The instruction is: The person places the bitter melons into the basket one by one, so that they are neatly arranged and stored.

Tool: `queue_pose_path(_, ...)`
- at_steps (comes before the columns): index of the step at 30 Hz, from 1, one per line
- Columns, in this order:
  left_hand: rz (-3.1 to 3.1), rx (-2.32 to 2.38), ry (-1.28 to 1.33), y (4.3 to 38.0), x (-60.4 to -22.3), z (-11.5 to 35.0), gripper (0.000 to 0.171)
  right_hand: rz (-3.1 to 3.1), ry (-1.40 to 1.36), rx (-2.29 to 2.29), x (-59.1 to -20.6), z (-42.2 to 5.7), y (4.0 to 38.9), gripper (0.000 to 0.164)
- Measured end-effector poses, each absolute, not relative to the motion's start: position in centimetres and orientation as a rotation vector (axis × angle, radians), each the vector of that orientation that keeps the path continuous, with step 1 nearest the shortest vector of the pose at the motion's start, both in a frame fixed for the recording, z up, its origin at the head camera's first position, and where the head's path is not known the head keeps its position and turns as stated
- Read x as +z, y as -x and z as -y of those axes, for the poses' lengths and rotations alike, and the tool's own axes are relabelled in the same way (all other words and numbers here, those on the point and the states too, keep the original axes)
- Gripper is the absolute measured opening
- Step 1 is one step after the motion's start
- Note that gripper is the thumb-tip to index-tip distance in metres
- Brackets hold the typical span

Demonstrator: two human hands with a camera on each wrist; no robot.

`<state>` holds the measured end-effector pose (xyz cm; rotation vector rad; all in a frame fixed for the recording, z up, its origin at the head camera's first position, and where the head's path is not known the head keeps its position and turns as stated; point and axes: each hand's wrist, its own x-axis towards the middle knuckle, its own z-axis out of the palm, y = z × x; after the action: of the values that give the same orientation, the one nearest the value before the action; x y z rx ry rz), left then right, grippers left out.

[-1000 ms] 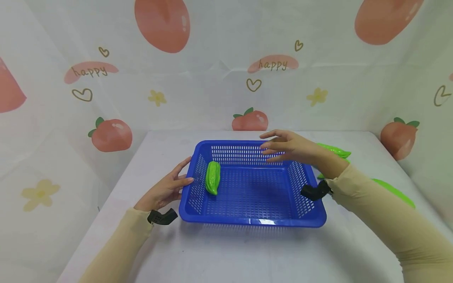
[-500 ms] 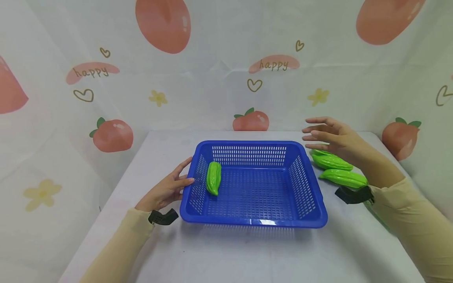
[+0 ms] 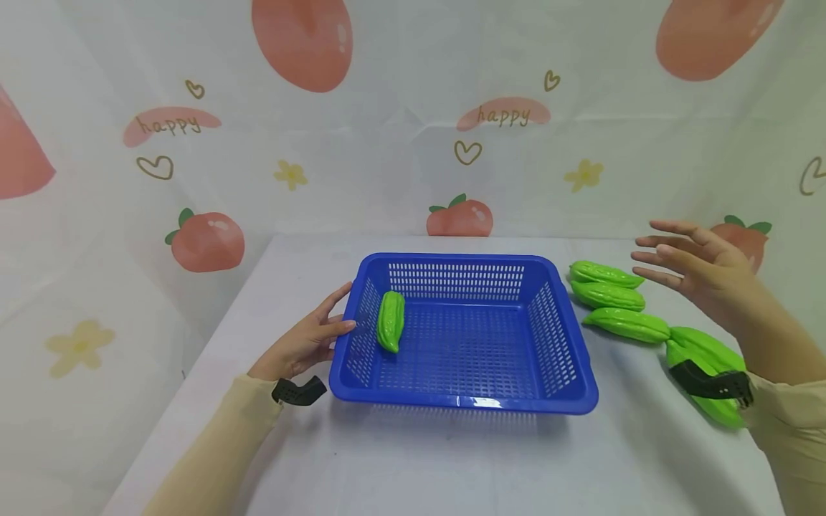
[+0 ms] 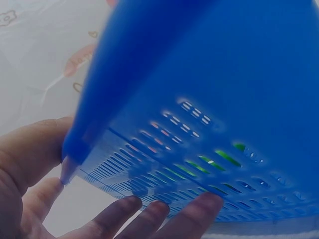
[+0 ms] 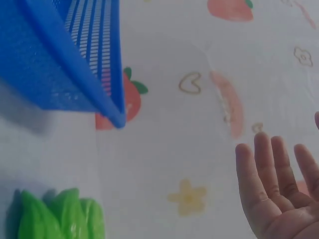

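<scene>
White printed backdrop (image 3: 387,179) and white table (image 3: 464,466): as a second ago, framing barely shifted. Blue basket (image 3: 458,403), mid-table, same spot as before.

Right hand (image 3: 719,269): the main change. A second ago it was over the basket's far right part; now well out to the right, raised above the table beyond the gourds. Grip released: fingers spread and relaxed, thumb apart, nothing held or touched (right wrist view agrees, palm bare). Left hand (image 3: 306,344): unchanged, at the basket's left side. Grasping the rim lightly, thumb laid over it, other fingers against the outside of the perforated wall.

Green gourd (image 3: 390,321) inside the basket, along the left wall, tip toward the near side; place unchanged. Loose gourds (image 3: 629,326) on the table right of the basket, much less covered by the arm than a second ago: two side by side at the back, one nearer, then more green partly behind the right wrist's black band (image 3: 710,381), exact number there hard to tell
</scene>
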<state>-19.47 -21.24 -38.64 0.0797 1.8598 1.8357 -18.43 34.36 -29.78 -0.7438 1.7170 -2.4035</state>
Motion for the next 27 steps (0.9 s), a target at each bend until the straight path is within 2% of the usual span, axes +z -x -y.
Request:
queue_pose_path(10,-1.856,1.841,-0.068,19.5,-38.6,21.2,0.079,-1.803,0.765,-2.523,-32.5,-38.6,16.4,0.044)
queue_pose_path(21,-1.853,1.842,-0.066,19.4,-38.6,21.1,0.079,-2.175,0.557,-2.492,-36.7,-41.9,13.4,0.045)
queue_pose_path(27,-1.863,1.839,-0.061,19.4,-38.7,21.2,0.079,-2.249,0.539,-2.457,-38.8,-42.9,11.9,0.047)
